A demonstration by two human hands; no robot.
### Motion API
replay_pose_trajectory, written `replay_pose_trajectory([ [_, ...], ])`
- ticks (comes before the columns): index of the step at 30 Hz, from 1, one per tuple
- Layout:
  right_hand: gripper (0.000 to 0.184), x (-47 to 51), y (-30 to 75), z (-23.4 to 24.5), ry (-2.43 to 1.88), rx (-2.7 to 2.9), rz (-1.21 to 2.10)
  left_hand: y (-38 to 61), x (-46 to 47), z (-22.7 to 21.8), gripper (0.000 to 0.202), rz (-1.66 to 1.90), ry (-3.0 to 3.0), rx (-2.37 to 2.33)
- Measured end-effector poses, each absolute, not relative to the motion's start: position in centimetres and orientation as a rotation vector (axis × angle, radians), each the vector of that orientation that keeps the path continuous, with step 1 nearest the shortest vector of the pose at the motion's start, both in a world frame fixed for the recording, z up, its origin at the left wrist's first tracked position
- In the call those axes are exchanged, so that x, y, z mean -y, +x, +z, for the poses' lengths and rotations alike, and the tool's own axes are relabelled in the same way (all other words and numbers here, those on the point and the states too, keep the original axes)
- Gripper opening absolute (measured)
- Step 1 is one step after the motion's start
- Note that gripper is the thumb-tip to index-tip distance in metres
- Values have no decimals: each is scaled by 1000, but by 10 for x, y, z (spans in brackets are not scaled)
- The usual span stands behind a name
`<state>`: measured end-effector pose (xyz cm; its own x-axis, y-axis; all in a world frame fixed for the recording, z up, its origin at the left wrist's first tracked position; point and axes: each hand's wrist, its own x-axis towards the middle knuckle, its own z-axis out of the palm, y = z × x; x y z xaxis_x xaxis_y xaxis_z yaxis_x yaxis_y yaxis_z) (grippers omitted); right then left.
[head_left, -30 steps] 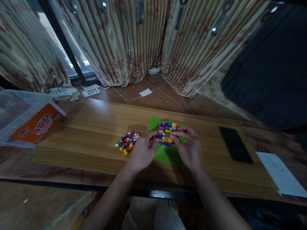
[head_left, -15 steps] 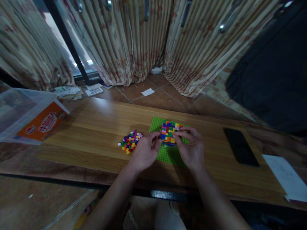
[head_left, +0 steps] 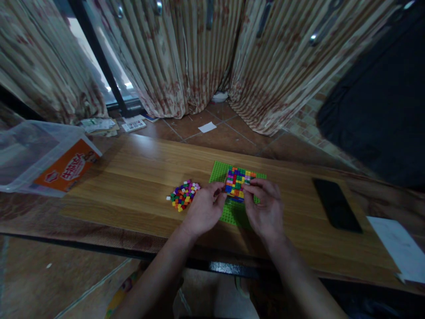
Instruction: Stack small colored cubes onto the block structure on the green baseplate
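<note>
A block of multicoloured toy bricks [head_left: 235,180] sits over a green studded baseplate [head_left: 229,215] on the wooden board. My left hand [head_left: 205,209] is closed at the block's left edge, thumb and fingers against it. From the right, my right hand [head_left: 266,207] reaches over the block with its thumb and forefinger pinched near the top surface. Whatever lies between those fingertips is too small to make out. Left of my left hand is a loose pile of small coloured bricks [head_left: 182,196]. The hands cover parts of the baseplate.
On the board's right lies a black phone-like slab [head_left: 336,204], with a white paper sheet [head_left: 400,250] beyond it. A clear plastic bin [head_left: 40,141] with an orange label stands at the left end of the wooden board [head_left: 133,177]. Striped curtains [head_left: 186,62] hang behind.
The whole view has shifted slightly, so things appear a little further right. Both hands stay at the brick block; the right fingers have moved only slightly.
</note>
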<state>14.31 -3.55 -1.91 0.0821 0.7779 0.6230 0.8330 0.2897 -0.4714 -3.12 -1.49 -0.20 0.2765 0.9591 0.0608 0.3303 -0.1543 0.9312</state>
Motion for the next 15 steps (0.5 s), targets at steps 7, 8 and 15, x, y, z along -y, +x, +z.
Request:
replay_pose_trajectory([
  [7,16,40,140,-10,-1382,1541,-126,-46,5,-4,24,968,1670,-1246],
  [8,16,42,137,-7,-1359,1533,-124,-52,2,-5,24,1008,1647,-1270],
  [15,17,66,95,-3,-1220,1809,120,-92,-18,-5,25,1298,1291,-1455],
])
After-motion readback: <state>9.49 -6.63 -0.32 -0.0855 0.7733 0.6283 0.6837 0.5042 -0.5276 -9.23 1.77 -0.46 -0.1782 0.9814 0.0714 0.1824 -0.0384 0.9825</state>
